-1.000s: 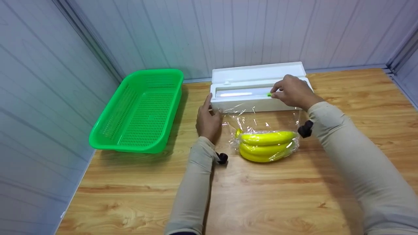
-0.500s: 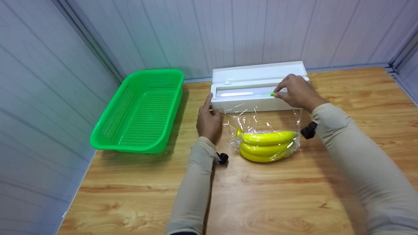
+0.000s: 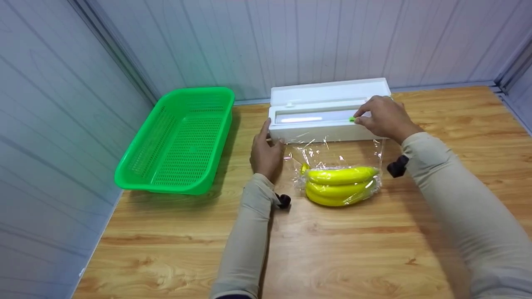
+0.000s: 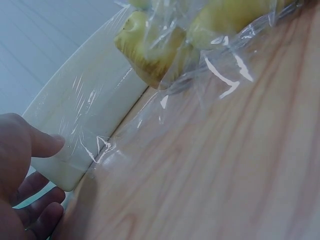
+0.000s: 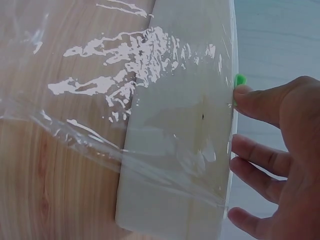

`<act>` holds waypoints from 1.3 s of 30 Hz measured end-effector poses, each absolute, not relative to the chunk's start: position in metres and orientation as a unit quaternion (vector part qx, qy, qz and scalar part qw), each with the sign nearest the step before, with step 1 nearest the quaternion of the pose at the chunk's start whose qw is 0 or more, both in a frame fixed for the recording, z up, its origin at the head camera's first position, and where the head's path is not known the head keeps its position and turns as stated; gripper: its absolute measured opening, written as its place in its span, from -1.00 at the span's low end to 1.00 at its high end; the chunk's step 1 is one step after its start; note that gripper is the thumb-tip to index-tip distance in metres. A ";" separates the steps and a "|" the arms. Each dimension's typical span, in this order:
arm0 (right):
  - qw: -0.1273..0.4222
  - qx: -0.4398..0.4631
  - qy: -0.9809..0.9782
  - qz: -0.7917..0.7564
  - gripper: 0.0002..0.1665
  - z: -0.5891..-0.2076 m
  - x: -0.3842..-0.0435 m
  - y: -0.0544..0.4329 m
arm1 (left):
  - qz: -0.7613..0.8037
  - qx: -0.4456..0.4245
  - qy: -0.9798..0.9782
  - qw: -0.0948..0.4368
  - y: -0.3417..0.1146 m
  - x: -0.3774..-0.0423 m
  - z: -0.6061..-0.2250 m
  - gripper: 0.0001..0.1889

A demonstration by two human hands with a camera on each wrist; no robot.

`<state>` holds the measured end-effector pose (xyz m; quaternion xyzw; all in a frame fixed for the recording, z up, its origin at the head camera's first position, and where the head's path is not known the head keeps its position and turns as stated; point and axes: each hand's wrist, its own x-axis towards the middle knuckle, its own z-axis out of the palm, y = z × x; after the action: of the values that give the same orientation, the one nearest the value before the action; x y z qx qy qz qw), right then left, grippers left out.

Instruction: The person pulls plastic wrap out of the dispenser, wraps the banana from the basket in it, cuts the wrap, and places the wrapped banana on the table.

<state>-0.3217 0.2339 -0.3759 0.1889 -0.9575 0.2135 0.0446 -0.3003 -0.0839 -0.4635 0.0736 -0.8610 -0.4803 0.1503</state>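
Observation:
A long white cling film box point(image 3: 324, 133) stands near the back wall with its lid raised. My left hand point(image 3: 266, 155) holds the box's left end, thumb at the front and fingers along the side. The thumb and index finger of my right hand point(image 3: 384, 118) pinch a small green slide cutter point(image 3: 352, 119) on the box's front top edge. Clear cling film point(image 5: 150, 65) drapes down the front and stretches over the table to a bunch of yellow bananas point(image 3: 341, 187). The film wraps round the bananas, which lie in front of the box.
A green plastic basket point(image 3: 120, 176) with slotted sides stands to the left of the box. Pale panelled walls point(image 3: 316, 41) rise at the back and left of the wooden table point(image 3: 345, 257).
My right hand has slid the green cutter to the right along the box edge. The left hand, box and bananas stay nearly where they were.

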 end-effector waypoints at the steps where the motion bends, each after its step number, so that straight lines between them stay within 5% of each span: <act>1: 0.044 0.187 -0.958 0.214 -0.73 -0.376 -0.322 0.235 | -0.482 0.074 -0.860 0.150 -0.084 -0.300 -0.464 -0.17; 39: 0.062 0.189 -0.968 0.153 -0.79 -0.370 -0.314 0.243 | -0.459 0.065 -0.872 0.157 -0.082 -0.298 -0.466 -0.18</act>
<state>-0.3143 0.2432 -0.3702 0.1888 -0.9680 0.1534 0.0624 -0.2982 -0.0824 -0.4659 0.0653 -0.8719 -0.4592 0.1570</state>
